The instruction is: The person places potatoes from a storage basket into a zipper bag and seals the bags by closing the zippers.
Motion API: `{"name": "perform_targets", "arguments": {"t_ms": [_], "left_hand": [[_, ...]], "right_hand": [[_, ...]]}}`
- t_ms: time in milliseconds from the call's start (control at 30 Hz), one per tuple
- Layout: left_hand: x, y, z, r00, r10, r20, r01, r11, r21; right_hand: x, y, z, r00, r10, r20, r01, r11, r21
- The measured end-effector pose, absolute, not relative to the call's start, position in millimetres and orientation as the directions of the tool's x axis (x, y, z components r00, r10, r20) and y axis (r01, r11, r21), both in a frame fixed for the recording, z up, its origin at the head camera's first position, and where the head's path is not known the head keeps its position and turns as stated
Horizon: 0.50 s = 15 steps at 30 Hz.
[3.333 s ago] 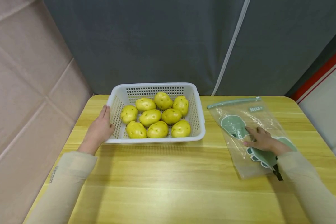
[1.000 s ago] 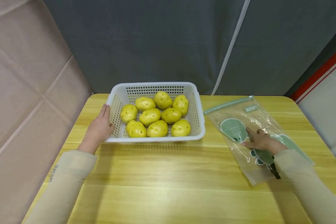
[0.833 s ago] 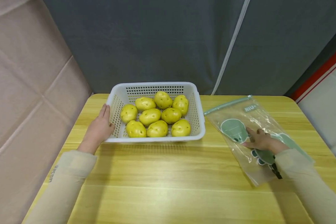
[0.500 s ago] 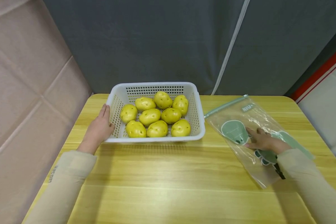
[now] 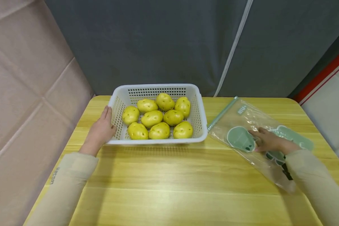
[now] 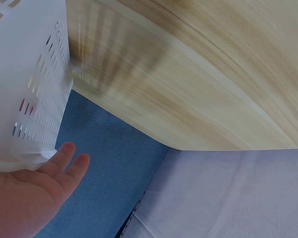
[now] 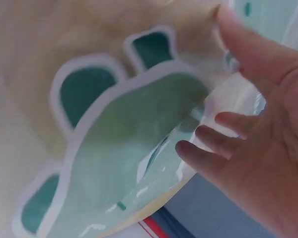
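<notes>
A white plastic basket with slotted walls stands on the table and holds several yellow potatoes. My left hand rests at its left rim with straight fingers, and the left wrist view shows the fingertips along that rim. At the right, my right hand lies on a clear zip bag printed with a green dinosaur. In the right wrist view its thumb is stretched out and the fingers are spread loosely over the plastic, not curled round it. The hand and sleeve hide part of the print.
The wooden table ends at a dark grey curtain behind the basket. A beige padded wall borders it at the left. A white panel with a red stripe stands at the right.
The bag has turned counterclockwise under my right hand: its zip end swung leftward and nearer me, its bottom corner rightward. My right hand shifted slightly right. The left hand and basket stayed put.
</notes>
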<state>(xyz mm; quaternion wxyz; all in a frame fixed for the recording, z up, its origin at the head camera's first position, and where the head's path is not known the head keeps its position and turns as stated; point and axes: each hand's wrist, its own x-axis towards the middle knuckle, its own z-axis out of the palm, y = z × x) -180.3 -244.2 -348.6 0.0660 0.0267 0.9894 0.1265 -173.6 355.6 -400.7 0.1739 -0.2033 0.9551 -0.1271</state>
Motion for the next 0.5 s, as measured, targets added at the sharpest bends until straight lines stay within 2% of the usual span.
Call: {"name": "perform_targets", "arguments": {"t_ms": [267,500], "left_hand": [[-178.9,-243.9,-348.8,-0.989,0.067,-0.129,0.032,0.967,0.253],[-180.5,-243.7,-348.4,-0.989,0.071,-0.127,0.036,0.966,0.255]], "right_hand": [[-177.3,334.6,-393.9,-0.901,-0.280,-0.332,-0.165,0.928,-0.335],[-175.2,320.8,-397.3,-0.896,-0.270,-0.352,-0.147,0.929,-0.338]]}}
